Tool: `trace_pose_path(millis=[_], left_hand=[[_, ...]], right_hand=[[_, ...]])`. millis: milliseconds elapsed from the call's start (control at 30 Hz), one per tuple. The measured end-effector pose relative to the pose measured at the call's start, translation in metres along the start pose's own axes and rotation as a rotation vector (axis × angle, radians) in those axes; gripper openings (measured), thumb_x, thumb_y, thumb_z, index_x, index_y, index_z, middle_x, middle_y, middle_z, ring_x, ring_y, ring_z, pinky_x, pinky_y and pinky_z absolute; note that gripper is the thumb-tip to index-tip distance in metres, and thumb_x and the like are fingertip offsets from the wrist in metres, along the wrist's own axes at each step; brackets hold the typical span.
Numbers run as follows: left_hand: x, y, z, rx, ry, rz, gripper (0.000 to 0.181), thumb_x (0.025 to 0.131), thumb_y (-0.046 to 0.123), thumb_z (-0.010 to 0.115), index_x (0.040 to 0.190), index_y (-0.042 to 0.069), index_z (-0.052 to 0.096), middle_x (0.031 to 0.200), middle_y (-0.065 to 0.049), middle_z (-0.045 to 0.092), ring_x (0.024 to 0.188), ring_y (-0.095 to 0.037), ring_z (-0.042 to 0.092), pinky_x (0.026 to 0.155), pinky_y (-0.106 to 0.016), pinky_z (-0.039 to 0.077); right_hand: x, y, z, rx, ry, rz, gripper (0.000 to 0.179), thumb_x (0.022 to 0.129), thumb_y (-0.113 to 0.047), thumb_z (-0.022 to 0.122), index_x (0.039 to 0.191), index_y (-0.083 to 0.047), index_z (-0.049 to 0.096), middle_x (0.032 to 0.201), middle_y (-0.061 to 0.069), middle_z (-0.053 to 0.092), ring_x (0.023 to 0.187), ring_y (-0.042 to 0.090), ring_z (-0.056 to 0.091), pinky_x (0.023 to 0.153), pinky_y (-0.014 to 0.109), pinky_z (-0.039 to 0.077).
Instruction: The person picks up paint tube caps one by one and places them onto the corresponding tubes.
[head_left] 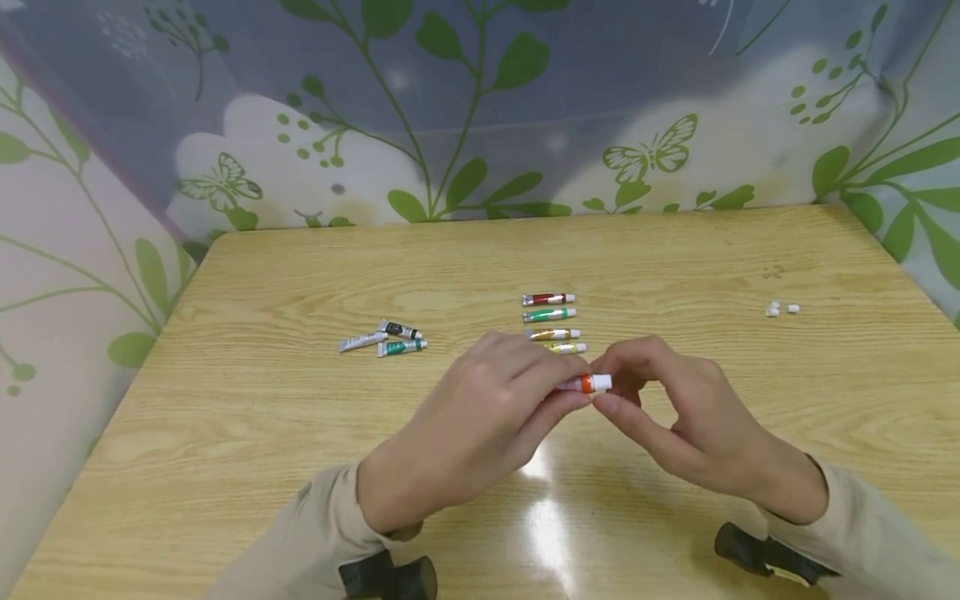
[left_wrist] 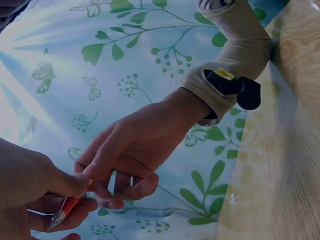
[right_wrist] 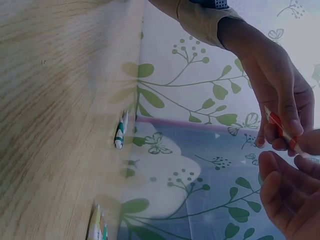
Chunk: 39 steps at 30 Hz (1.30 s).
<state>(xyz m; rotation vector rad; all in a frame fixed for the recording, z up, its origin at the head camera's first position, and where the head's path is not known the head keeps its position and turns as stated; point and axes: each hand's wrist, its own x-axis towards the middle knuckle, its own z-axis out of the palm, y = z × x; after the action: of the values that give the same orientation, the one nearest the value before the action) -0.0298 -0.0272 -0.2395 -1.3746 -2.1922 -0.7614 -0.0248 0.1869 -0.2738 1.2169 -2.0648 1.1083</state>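
A small paint tube with an orange-red band and a white cap [head_left: 602, 382] is held between the thumb and fingers of my left hand [head_left: 480, 408]. My right hand [head_left: 693, 412] is bent around the cap end, thumb tip on the near side and forefinger on the far side. The white cap shows in the gap between those fingertips. In the left wrist view, the tube's crimped end [left_wrist: 57, 219] sticks out past the left fingers. The right wrist view also shows the red tube [right_wrist: 281, 127] in the left hand.
Beyond the hands is a row of paint tubes: red [head_left: 547, 298], green [head_left: 549, 315], gold [head_left: 552, 333] and yellow [head_left: 566, 347]. To the left lie black [head_left: 400, 329], silvery [head_left: 362, 342] and dark green [head_left: 402, 347] tubes. Small white caps [head_left: 793, 308] sit at the right.
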Motion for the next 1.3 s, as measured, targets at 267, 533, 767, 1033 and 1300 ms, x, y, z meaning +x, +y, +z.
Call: trace_pose_path(millis=[267, 533, 767, 1033, 1300], left_hand=[[0.000, -0.001, -0.002, -0.013, -0.040, -0.024, 0.014, 0.093, 0.015, 0.065, 0.102, 0.004, 0.068, 0.091, 0.000, 0.067, 0.086, -0.015, 0.063, 0.084, -0.027, 0.048], [0.000, -0.002, -0.003, -0.035, -0.047, -0.029, 0.016, 0.094, 0.014, 0.065, 0.103, 0.002, 0.069, 0.092, -0.002, 0.068, 0.085, -0.015, 0.063, 0.085, -0.026, 0.048], [0.000, -0.003, -0.001, -0.031, -0.073, -0.030, 0.016, 0.094, 0.014, 0.064, 0.104, 0.003, 0.069, 0.092, -0.001, 0.068, 0.085, -0.015, 0.064, 0.084, -0.027, 0.049], [0.000, -0.012, -0.003, -0.138, -0.122, -0.089, 0.015, 0.090, 0.011, 0.069, 0.101, 0.001, 0.071, 0.090, -0.003, 0.070, 0.077, -0.012, 0.062, 0.074, -0.021, 0.050], [0.000, -0.008, -0.001, 0.083, -0.064, 0.023, 0.008, 0.091, 0.014, 0.068, 0.095, 0.008, 0.071, 0.089, 0.002, 0.069, 0.086, -0.016, 0.063, 0.082, -0.029, 0.049]], right_hand=[[0.002, 0.001, -0.001, -0.107, 0.045, -0.065, 0.033, 0.103, -0.025, 0.047, 0.099, 0.005, 0.058, 0.079, -0.002, 0.060, 0.062, 0.001, 0.053, 0.056, 0.016, 0.046], [0.002, 0.003, -0.001, -0.129, 0.043, -0.061, 0.033, 0.103, -0.027, 0.047, 0.098, 0.004, 0.059, 0.076, -0.004, 0.058, 0.061, 0.002, 0.052, 0.056, 0.015, 0.045], [0.005, 0.004, 0.000, -0.174, 0.035, -0.168, 0.029, 0.103, -0.020, 0.046, 0.094, 0.004, 0.060, 0.080, 0.001, 0.062, 0.061, 0.005, 0.050, 0.054, 0.014, 0.043], [0.006, 0.005, 0.000, -0.253, 0.069, -0.215, 0.030, 0.103, -0.019, 0.047, 0.093, 0.005, 0.063, 0.080, 0.005, 0.065, 0.062, 0.012, 0.058, 0.053, 0.024, 0.050], [0.004, 0.007, 0.000, -0.248, 0.017, -0.151, 0.035, 0.105, -0.022, 0.040, 0.086, -0.002, 0.060, 0.074, -0.003, 0.056, 0.056, 0.002, 0.043, 0.049, 0.013, 0.038]])
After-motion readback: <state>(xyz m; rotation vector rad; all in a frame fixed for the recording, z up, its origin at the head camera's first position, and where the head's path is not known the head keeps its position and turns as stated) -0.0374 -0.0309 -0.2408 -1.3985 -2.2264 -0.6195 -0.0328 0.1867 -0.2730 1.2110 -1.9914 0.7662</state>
